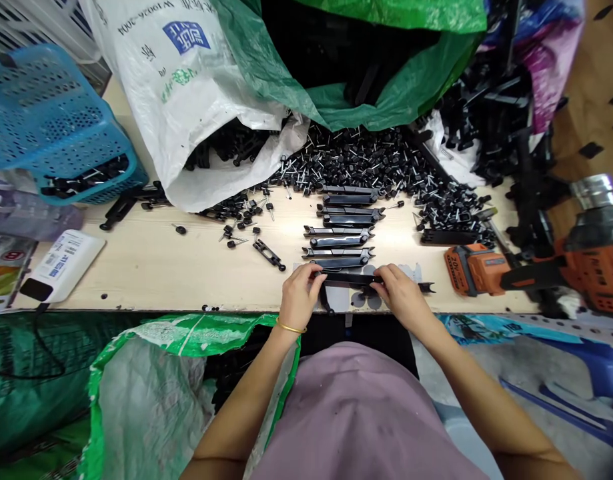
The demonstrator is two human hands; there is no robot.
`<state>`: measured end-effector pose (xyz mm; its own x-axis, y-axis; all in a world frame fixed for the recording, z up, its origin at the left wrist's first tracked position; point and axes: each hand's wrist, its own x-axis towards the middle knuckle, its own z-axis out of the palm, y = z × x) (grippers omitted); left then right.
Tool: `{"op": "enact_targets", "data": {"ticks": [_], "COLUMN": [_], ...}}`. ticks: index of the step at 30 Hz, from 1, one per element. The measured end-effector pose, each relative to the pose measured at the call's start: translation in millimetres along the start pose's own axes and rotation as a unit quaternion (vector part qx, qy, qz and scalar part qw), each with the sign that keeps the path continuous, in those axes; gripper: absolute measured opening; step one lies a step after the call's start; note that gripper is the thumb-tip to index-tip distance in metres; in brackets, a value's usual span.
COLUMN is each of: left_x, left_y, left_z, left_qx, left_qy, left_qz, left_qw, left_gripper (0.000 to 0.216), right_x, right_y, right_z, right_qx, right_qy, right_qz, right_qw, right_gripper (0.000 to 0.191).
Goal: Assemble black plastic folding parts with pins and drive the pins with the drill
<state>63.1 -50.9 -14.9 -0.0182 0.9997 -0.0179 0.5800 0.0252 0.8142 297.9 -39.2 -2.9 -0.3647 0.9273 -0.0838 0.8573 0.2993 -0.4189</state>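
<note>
Black bar [350, 280] lies crosswise at the near tabletop [186, 267] edge, gripped at each end by the left hand [300, 293] and right hand [400, 297], fingers clenched on it, likely to steady it. Four similar bars [343, 227] sit stacked in a row just beyond, beside a drill [479, 267].

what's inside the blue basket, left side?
The blue basket lies tipped on its side; a few black plastic parts show at its lower open edge. Its perforated wall hides the rest of the inside, so how many are in there cannot be told.
</note>
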Motion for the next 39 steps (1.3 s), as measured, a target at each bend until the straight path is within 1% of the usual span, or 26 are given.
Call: {"op": "enact_targets", "data": {"ticks": [3,5,7,10,12,14,15,17,19,20,22,25,27,29,32,34,36,39], "left_x": [-3.6,-2.9,0.0,4.2,2.9,-3.6,-8.8,-21.5,-34.2,-39.4,-46.2,-47.6,-45.1,-41.6,-37.0,-35.8,-36.2,-37.3], "left_y": [4.6,2.9,-3.0,-15.7,-22.9,-26.6,-26.9,-24.4,-18.8,-15.3,-7.8,1.0,3.2,1.9,-2.8,-3.3,0.0,7.9], "left_z": [2.8,2.6,1.6,0.8,1.2,2.8,4.4,9.7,17.9,22.8,33.3,44.8,45.4,39.7,27.2,24.5,29.9,46.1], "left_qx": [0.06,0.071,0.075,0.072,0.047,0.013,0.003,-0.002,0.009,0.016,0.03,0.051,0.059,0.052,0.035,0.032,0.046,0.111], "left_qy": [-0.004,0.006,0.007,-0.015,-0.038,-0.052,-0.05,-0.041,-0.05,-0.062,-0.083,-0.079,-0.078,-0.102,-0.155,-0.17,-0.16,-0.124], "left_qz": [0.048,0.058,0.053,0.029,0.02,0.012,-0.002,-0.055,-0.115,-0.137,-0.165,-0.191,-0.206,-0.213,-0.205,-0.201,-0.208,-0.227], "left_qw": [0.997,0.996,0.996,0.997,0.998,0.998,0.999,0.998,0.992,0.988,0.982,0.977,0.974,0.97,0.966,0.964,0.964,0.96], "left_gripper": [0.017,0.017,0.017,0.017,0.02,0.025,0.03,0.044,0.06,0.066,0.07,0.067,0.066,0.066,0.069,0.071,0.071,0.07], "right_x": [0.5,0.4,-0.3,-5.0,-12.2,-22.0,-27.0,-35.1,-39.1,-39.4,-37.9,-34.6,-33.7,-33.6,-32.7,-31.8,-31.4,-33.2], "right_y": [-2.1,1.8,10.0,26.1,34.9,39.6,40.4,40.4,39.8,39.5,38.5,35.5,34.5,36.9,46.3,52.0,52.7,44.0], "right_z": [7.7,14.0,18.0,15.0,10.0,9.0,11.5,23.4,41.8,51.6,69.1,83.3,83.9,79.4,69.7,66.7,69.3,80.8], "right_qx": [-0.016,0.014,0.068,0.135,0.144,0.125,0.108,0.063,0.018,-0.001,-0.031,-0.052,-0.056,-0.057,-0.045,-0.043,-0.054,-0.078], "right_qy": [0.017,0.042,0.052,0.024,0.016,0.02,0.02,0.02,0.05,0.076,0.128,0.162,0.166,0.158,0.124,0.108,0.114,0.154], "right_qz": [0.016,0.012,0.005,-0.011,-0.024,-0.045,-0.063,-0.103,-0.122,-0.119,-0.101,-0.072,-0.064,-0.072,-0.114,-0.139,-0.147,-0.102], "right_qw": [1.0,0.999,0.996,0.99,0.989,0.991,0.992,0.992,0.991,0.99,0.986,0.983,0.983,0.983,0.985,0.983,0.981,0.98], "right_gripper": [0.011,0.013,0.014,0.017,0.027,0.042,0.048,0.056,0.06,0.061,0.062,0.062,0.062,0.062,0.061,0.061,0.062,0.064]}}
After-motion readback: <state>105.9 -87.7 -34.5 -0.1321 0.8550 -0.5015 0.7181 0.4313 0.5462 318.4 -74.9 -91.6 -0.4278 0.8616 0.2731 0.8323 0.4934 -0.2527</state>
